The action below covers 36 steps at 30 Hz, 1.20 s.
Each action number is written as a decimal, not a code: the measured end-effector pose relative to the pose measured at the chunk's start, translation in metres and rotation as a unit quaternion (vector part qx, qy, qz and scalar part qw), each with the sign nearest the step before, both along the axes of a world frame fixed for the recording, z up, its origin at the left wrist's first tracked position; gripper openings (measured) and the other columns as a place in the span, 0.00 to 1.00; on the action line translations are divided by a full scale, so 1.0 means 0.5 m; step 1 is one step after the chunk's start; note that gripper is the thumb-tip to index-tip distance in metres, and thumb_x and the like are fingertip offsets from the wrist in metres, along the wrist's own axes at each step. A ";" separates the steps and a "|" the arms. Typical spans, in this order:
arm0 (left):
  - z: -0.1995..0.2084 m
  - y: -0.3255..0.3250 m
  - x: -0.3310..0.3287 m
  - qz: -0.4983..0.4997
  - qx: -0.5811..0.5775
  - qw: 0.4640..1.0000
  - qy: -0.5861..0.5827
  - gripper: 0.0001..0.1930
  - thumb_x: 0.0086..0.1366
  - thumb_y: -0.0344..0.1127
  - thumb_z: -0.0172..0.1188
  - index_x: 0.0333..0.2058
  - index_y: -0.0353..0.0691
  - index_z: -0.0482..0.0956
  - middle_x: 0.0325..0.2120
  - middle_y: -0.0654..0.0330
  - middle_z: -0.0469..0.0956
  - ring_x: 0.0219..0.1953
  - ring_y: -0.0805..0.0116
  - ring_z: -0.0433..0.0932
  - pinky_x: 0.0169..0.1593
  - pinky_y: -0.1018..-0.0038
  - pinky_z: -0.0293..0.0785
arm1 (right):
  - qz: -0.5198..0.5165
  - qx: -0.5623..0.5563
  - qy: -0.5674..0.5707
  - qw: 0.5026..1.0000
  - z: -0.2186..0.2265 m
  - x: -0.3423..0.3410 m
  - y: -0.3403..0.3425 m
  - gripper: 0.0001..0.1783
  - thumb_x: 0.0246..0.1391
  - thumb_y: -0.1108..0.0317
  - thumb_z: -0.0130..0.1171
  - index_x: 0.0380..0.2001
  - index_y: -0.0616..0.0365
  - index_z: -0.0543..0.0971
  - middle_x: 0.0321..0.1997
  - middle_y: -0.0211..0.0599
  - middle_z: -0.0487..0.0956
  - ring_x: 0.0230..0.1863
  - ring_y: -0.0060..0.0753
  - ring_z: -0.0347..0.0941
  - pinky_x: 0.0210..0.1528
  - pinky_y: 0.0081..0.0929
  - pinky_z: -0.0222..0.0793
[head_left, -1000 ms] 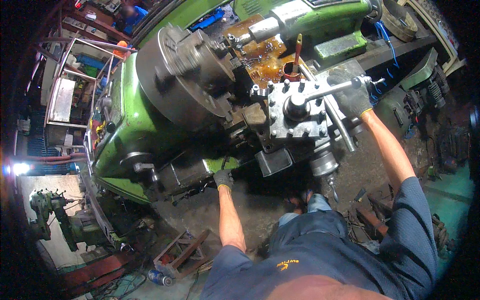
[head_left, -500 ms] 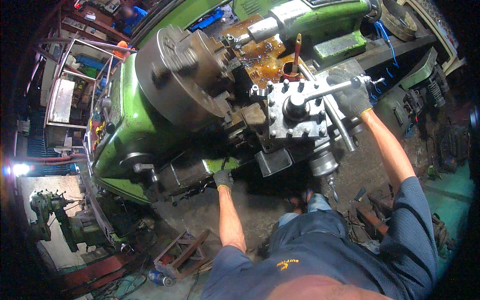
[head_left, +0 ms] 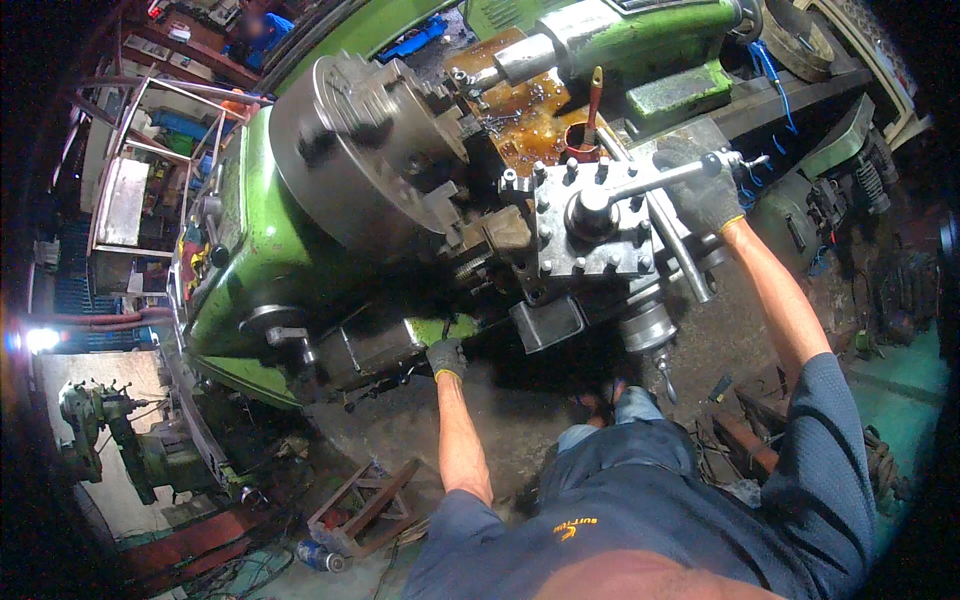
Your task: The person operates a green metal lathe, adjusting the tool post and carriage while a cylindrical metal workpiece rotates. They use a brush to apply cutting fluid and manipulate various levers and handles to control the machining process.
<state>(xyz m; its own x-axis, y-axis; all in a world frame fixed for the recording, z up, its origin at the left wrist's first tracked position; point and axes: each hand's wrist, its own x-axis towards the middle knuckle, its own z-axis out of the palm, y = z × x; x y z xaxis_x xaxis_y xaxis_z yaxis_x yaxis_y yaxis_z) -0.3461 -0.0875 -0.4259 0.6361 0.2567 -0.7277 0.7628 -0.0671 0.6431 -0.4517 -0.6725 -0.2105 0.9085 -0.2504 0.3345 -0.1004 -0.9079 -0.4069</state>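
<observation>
My left hand, in a dark glove, is closed round a small dark lever low on the front of a green lathe. My gloved right hand lies beside the square tool post, partly behind its long clamp handle. Its fingers look stretched out over the slide, though the handle hides some of them. Left of the tool post is the big grey chuck, with stepped jaws. A brush stands in a red pot behind the tool post.
The green tailstock stands at the back right, beyond an oily brown plate with metal chips. A crank handle hangs from the cross-slide dial near my legs. On the floor lie a rusty metal frame and a blue can.
The chuck has turned, and its jaws sit at a different angle with less blur. Both my hands have stayed where they were.
</observation>
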 end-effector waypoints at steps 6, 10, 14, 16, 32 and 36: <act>0.006 0.000 0.003 -0.003 -0.017 1.000 0.009 0.10 0.60 0.27 0.62 0.24 0.44 0.70 0.16 0.61 0.71 0.11 0.69 0.65 0.13 0.71 0.59 | 0.007 0.033 -0.009 0.999 -0.004 -0.005 -0.003 0.20 0.60 0.58 0.62 0.54 0.49 0.82 0.58 0.43 0.81 0.60 0.48 0.76 0.64 0.39 0.70; -0.015 0.010 0.002 0.003 -0.006 1.000 -0.006 0.09 0.60 0.26 0.63 0.24 0.43 0.71 0.16 0.61 0.72 0.11 0.69 0.66 0.13 0.72 0.59 | 0.006 0.068 0.002 0.998 -0.001 -0.001 -0.004 0.20 0.59 0.60 0.64 0.54 0.50 0.82 0.58 0.43 0.81 0.61 0.46 0.76 0.65 0.38 0.70; -0.015 0.006 0.004 0.000 -0.004 1.000 -0.010 0.08 0.60 0.26 0.63 0.26 0.42 0.72 0.16 0.60 0.72 0.10 0.69 0.66 0.13 0.71 0.59 | 0.023 0.039 -0.028 0.999 -0.001 0.001 -0.005 0.19 0.59 0.60 0.64 0.52 0.52 0.83 0.57 0.44 0.81 0.62 0.47 0.75 0.66 0.38 0.69; -0.014 0.007 0.006 -0.001 0.004 1.000 0.007 0.08 0.60 0.26 0.63 0.26 0.42 0.72 0.16 0.60 0.72 0.10 0.68 0.66 0.13 0.71 0.60 | 0.023 0.036 -0.026 0.999 0.001 0.002 -0.005 0.18 0.59 0.60 0.63 0.51 0.53 0.83 0.58 0.45 0.81 0.62 0.48 0.75 0.66 0.39 0.69; -0.009 0.016 0.005 -0.009 -0.003 1.000 0.005 0.09 0.60 0.28 0.64 0.25 0.43 0.71 0.15 0.60 0.71 0.10 0.68 0.65 0.13 0.70 0.61 | 0.027 0.032 -0.010 0.999 0.015 0.005 0.006 0.18 0.60 0.60 0.62 0.50 0.55 0.82 0.57 0.48 0.81 0.62 0.51 0.75 0.67 0.41 0.68; -0.010 0.017 0.004 -0.014 -0.013 1.000 0.010 0.10 0.60 0.28 0.64 0.24 0.43 0.71 0.15 0.60 0.72 0.10 0.68 0.66 0.13 0.70 0.61 | 0.034 0.031 -0.028 0.999 0.015 0.004 0.005 0.18 0.60 0.60 0.62 0.51 0.54 0.83 0.58 0.47 0.80 0.62 0.50 0.75 0.67 0.40 0.68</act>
